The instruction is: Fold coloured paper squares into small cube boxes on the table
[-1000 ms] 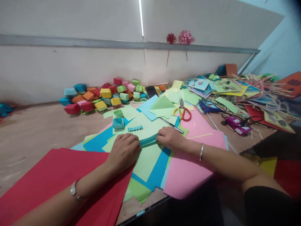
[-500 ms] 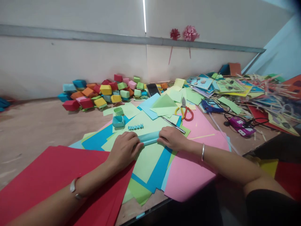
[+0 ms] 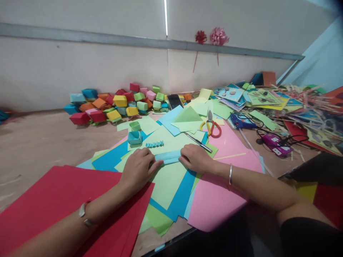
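A folded light blue paper strip (image 3: 168, 157) stretches between my two hands above the stacked sheets. My left hand (image 3: 140, 164) grips its left end, fingers curled and thumb along the near edge. At the other end, my right hand (image 3: 195, 157) pinches the strip, its fingertips partly hidden. Just beyond them lie a pleated blue paper piece (image 3: 154, 144), an open light blue paper box (image 3: 134, 137) and a small green paper box (image 3: 135, 126). A utility knife (image 3: 198, 142) rests past my right hand, near scissors (image 3: 211, 125) with one yellow and one red handle.
Red sheets (image 3: 66, 200) lie under my left forearm, pink paper (image 3: 217, 203) by my right. Colourful paper boxes (image 3: 120, 101) are heaped at the back left. A blue glue gun (image 3: 242, 121), a purple power strip (image 3: 277, 144), a phone (image 3: 174, 101) and piled crafts (image 3: 264, 98) stand further off.
The strip has tilted, its folded front edge now lying flatter between my hands. Both hands keep their hold on its ends and have barely shifted.
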`<state>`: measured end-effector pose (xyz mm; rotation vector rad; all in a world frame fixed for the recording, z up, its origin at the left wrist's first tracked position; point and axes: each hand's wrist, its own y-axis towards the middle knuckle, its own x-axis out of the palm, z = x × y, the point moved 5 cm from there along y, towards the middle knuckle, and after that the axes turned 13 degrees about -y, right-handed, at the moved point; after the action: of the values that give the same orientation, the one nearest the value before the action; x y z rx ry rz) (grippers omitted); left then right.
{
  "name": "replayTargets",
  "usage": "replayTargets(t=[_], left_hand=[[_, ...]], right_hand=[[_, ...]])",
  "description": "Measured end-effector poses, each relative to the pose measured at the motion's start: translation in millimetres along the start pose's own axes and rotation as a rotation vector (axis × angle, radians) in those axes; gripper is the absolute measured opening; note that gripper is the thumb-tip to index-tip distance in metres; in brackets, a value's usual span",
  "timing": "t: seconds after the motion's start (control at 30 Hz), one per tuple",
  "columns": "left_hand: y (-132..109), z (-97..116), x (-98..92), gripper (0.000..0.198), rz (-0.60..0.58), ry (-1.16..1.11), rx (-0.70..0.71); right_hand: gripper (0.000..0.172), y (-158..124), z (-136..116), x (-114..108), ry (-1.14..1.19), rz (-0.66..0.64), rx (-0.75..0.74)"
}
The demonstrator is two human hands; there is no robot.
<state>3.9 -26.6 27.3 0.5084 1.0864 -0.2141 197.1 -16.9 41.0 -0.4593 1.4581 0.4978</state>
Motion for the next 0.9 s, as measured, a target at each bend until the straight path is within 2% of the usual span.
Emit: replayTargets(t=[0.23,0.47,0.57,0.67,0.73,0.8,0.9], left_hand=[[0,2,0.0,0.045,0.014,0.005,0.030],[1,4,0.0,0.041,0.013,0.043,0.036],[0,5,-0.3,0.040,0.009,0.061,0.035],[-1,9,-3.5,0.033,0.051,0.090,0.049],[-2,13,-8.4,0.025,0.134,0.132,0.094],[-5,19,-11.9,0.016,0.202,0.157,0.199],[-9,29,-8.4,0.022,0.130,0.104,0.410]], right_hand=[[0.022,0,1,0,0.016,0.021,0.035],[0.010,-1,5,3,0.187,0.046,0.153],[0.005,-2,5,3,0.168,0.062,0.158],[0.005,-3,5,3,0.086,0.142,0.134],[0.008,-4,3,2,-0.002,0.220,0.086],[0.016,-4,0,2,-0.114,0.294,0.027],[0.027,-7,-11,2,-0.240,0.377,-0.142]])
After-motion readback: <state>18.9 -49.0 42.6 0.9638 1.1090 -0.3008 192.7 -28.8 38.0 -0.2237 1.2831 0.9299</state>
